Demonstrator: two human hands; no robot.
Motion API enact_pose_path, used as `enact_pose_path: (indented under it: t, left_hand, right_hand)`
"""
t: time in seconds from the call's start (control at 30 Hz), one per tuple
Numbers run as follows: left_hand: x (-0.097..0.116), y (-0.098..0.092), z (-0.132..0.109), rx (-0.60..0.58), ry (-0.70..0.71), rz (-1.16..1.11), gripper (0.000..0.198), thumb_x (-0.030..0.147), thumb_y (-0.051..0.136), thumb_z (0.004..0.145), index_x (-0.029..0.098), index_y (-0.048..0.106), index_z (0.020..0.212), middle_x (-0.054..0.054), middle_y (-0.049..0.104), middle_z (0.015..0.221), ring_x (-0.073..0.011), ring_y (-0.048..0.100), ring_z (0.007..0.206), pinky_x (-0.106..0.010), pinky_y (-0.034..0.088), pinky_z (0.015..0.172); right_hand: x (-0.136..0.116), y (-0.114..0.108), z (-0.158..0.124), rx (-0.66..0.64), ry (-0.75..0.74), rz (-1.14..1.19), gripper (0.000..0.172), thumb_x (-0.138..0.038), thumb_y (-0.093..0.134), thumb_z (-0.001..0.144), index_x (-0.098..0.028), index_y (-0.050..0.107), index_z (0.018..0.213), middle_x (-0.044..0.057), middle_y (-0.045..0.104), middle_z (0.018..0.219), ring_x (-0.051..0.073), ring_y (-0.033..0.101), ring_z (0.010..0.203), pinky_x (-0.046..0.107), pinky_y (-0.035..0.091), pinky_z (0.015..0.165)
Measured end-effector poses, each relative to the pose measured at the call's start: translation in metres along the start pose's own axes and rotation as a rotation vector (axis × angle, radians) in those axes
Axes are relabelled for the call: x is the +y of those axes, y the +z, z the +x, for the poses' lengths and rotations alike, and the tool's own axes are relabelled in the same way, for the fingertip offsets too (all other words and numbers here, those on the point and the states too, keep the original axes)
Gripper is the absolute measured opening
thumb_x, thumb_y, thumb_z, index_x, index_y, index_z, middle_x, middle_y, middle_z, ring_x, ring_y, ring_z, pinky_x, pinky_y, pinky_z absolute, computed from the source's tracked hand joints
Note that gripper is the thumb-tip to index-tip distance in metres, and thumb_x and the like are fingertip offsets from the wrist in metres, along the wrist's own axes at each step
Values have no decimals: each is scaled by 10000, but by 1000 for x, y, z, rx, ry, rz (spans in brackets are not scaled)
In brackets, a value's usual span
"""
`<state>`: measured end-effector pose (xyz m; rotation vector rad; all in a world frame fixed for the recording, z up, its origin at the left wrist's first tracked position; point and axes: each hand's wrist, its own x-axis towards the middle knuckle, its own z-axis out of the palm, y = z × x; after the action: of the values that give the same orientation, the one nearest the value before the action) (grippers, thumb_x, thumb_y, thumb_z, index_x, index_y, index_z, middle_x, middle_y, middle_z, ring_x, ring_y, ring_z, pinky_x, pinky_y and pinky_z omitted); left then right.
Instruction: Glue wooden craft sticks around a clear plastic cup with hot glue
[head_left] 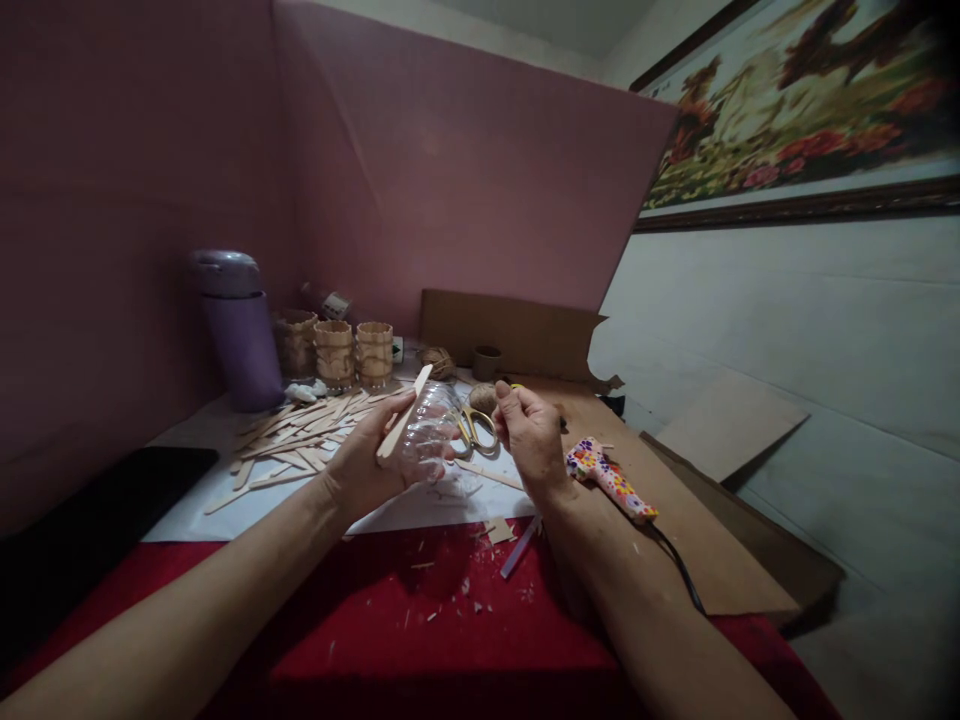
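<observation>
My left hand (pixel 373 450) is wrapped round a clear ridged plastic bottle piece (pixel 429 425). A flat wooden craft stick (pixel 406 412) lies slantwise along its side, under my thumb. To the right, my right hand (pixel 531 432) is raised with its fingers curled together; whatever may be in them is hidden. Gold-handled scissors (pixel 480 432) lie between the hands, partly behind the plastic. One more craft stick (pixel 489 475) rests on the white paper near my right wrist. A flower-patterned glue gun (pixel 611 480) lies right of that hand, on brown cardboard.
Loose craft sticks (pixel 300 440) are heaped at the left, before several stick-covered cups (pixel 334 352) and a purple bottle (pixel 240 335). A twine ball (pixel 437 362) sits at the back. A glue stick (pixel 520 547) and scraps lie on the red cloth (pixel 360 620). The glue gun's cord (pixel 679 565) trails frontward.
</observation>
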<state>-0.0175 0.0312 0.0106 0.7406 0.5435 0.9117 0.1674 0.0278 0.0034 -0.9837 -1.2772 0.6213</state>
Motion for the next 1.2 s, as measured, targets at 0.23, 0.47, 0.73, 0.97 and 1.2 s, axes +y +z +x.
enact_pose_path:
  t: [0.23, 0.47, 0.73, 0.97, 1.2]
  left_hand:
    - [-3, 2, -3, -28, 65, -5, 304, 306, 522, 918, 93, 658, 1087, -134, 723, 901, -213, 697, 705, -321, 574, 607]
    - [-1, 5, -1, 28, 74, -17, 327, 321, 448, 987, 81, 667, 1027, -156, 734, 907, -236, 725, 745, -381, 613, 694]
    - [-3, 11, 2, 170, 53, 1, 412, 347, 375, 1016, 57, 663, 967, -163, 727, 804, -224, 718, 697, -386, 622, 708]
    - [-5, 8, 7, 176, 120, -71, 326, 297, 393, 1015, 97, 645, 960, -111, 703, 788, -207, 708, 668, -380, 624, 677]
    - [-6, 9, 5, 240, 256, -45, 136, 125, 537, 941, 133, 577, 811, -11, 604, 658, -126, 625, 546, -257, 588, 575]
  right_hand:
    - [8, 3, -1, -8, 8, -75, 358, -554, 636, 765, -209, 546, 728, -24, 549, 602, 110, 436, 497, 237, 319, 447]
    - [11, 5, -1, -17, 20, -8, 530, -718, 514, 812, -233, 435, 612, -63, 433, 489, 90, 353, 428, 232, 290, 426]
    - [14, 3, -2, -21, -24, -136, 518, -668, 544, 821, -222, 487, 564, -39, 460, 488, 105, 380, 462, 245, 298, 454]
    - [19, 3, -3, -12, -10, -179, 467, -621, 544, 828, -229, 487, 582, -29, 488, 502, 119, 413, 486, 253, 328, 483]
    - [20, 3, -4, 4, -32, -249, 393, -549, 590, 813, -219, 509, 615, -18, 516, 562, 128, 440, 539, 262, 341, 511]
